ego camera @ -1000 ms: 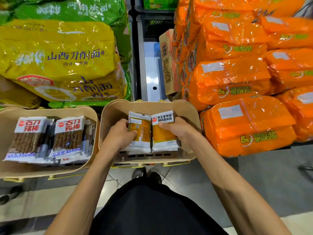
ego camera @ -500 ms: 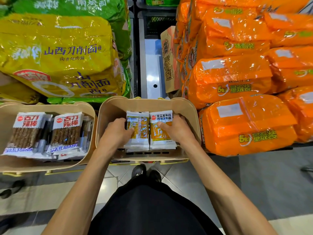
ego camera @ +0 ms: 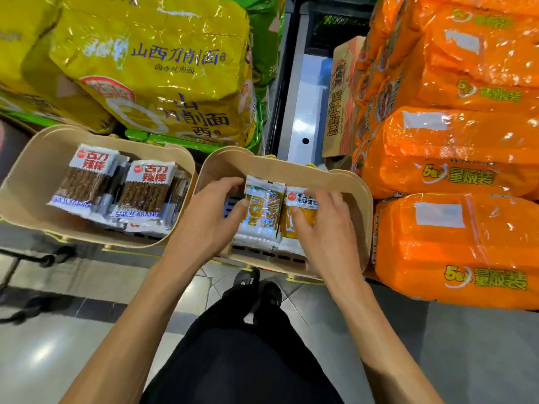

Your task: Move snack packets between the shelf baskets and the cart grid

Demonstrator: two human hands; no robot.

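Observation:
Two stacks of yellow-and-white snack packets stand side by side in the right beige basket (ego camera: 291, 167). My left hand (ego camera: 208, 217) is at the left edge of the left stack (ego camera: 262, 211), fingers loosely spread and the thumb touching the packet's side. My right hand (ego camera: 326, 225) lies over the right stack (ego camera: 297, 199) with straight, spread fingers resting on the top packet, hiding much of it. The left beige basket (ego camera: 35, 170) holds two rows of brown spicy-stick packets (ego camera: 87, 176). No cart grid is in view.
Big yellow noodle bags (ego camera: 163, 68) lie behind the left basket, with green bags (ego camera: 262, 39) further back. Orange multipacks (ego camera: 455, 243) are piled at the right, close to the right basket. A cardboard box (ego camera: 339, 106) leans by a metal shelf post. My shoes (ego camera: 248, 282) stand on grey tiles below.
Both hands gripped the sides of the two stacks before; now their fingers have loosened and spread, the right hand lying on top. The view has tilted and moved closer.

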